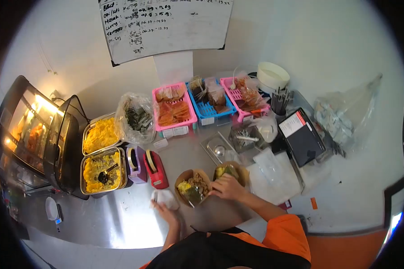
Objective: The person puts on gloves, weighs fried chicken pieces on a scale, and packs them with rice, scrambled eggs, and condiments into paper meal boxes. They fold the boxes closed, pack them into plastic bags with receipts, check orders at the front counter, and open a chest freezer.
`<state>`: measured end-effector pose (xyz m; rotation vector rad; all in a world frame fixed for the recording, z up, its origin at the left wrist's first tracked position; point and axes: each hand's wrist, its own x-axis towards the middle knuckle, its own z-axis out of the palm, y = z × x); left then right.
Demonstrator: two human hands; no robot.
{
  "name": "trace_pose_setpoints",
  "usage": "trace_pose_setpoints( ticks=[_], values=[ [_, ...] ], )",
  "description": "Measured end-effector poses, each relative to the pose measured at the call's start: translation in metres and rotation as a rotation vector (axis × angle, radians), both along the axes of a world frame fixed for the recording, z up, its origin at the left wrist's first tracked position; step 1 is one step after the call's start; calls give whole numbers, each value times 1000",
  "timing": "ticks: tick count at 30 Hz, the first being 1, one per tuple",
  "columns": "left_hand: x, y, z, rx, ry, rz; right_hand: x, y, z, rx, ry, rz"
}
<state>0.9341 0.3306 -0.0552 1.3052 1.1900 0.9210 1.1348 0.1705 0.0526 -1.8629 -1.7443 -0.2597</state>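
Observation:
My left hand [166, 214] is at the front of the steel counter, its fingers closed on a crumpled white cloth [167, 198]. Just right of it stands a brown paper bowl [179, 187] holding yellow food, brown meat pieces and a dark green packet. My right hand [229, 186] reaches in from the right, fingers curled at that bowl's right rim. Partly hidden behind this hand is a second paper bowl [243, 174] with similar food. A red tape dispenser [158, 172] and a purple tape dispenser [137, 168] sit beyond the cloth.
On the left are a lit food warmer [36, 134], a tray of yellow food [102, 134] and another tray with a dark spoon [107, 176]. Pink baskets [193, 112] and a blue basket [231, 107] line the back. A black tablet [307, 148] and white plastic bags [274, 177] lie right.

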Motion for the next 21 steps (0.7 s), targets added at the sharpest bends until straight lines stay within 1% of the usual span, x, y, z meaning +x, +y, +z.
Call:
trace_pose_setpoints(
  ticks=[2, 4, 6, 7, 8, 11, 13, 14, 15, 18, 20, 21],
  values=[
    [-21, 15, -17, 106, 109, 118, 50, 7, 25, -154, 89, -60],
    [-40, 28, -36, 79, -78, 222, 117, 31, 39, -166, 253, -147],
    [-48, 29, -18, 159, 79, 253, 194, 61, 12, -6, 7, -227],
    [-45, 29, -11, 144, 33, 287, 230, 76, -3, 55, -145, -286],
    [-47, 29, -12, 191, 79, 311, 260, 88, -16, 118, -298, -343],
    [-50, 30, -21, 224, 115, 294, 321, 105, -42, -386, -290, -479],
    [-52, 28, -21, 240, 124, 298, 355, 107, -42, -467, 197, -302],
    [-53, 30, -23, 268, 172, 298, 365, 113, -33, -522, 405, -326],
    [-53, 31, -26, 288, 224, 293, 377, 112, -36, -357, 330, -190],
    [-45, 24, -15, 315, 329, 282, 382, 114, -17, -345, 378, -172],
    [-39, 27, -12, 322, 338, 273, 384, 107, -42, -410, 215, -111],
    [-36, 27, -10, 318, 305, 266, 383, 106, -43, -434, 128, -81]
  ],
)
